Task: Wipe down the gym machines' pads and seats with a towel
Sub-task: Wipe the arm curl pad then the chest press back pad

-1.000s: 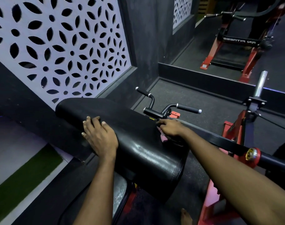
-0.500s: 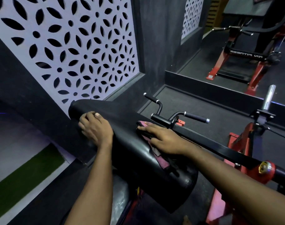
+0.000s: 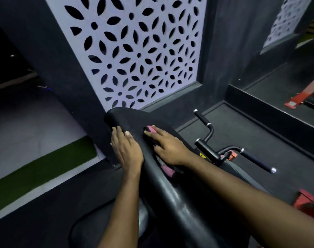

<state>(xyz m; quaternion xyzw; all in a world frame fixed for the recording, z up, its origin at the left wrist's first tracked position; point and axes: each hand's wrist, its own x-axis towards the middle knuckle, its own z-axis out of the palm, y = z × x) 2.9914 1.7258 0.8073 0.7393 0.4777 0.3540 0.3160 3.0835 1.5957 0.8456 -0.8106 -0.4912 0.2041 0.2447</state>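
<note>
Head view, looking down on a black pad (image 3: 170, 190) running from near centre away toward the far left; the surface is glossy at its near end. Left hand (image 3: 126, 149) lies flat on the pad's left flank, fingers straight and together, thumb on top, grasping nothing. Right hand (image 3: 167, 147) is spread flat on top of the pad, fingers straight, pressing a pink towel (image 3: 167, 170) against it; the towel shows beyond the fingertips at the far end and under the wrist at the near end; the hands are just beside each other, not touching. Right of the pad, two black handles (image 3: 256, 161) on a bent bar. Far side: white cut-out panel (image 3: 149, 33) set in a dark wall. Left floor: green strip (image 3: 45, 169). Far right: red machine foot (image 3: 299, 99), blurred.
</note>
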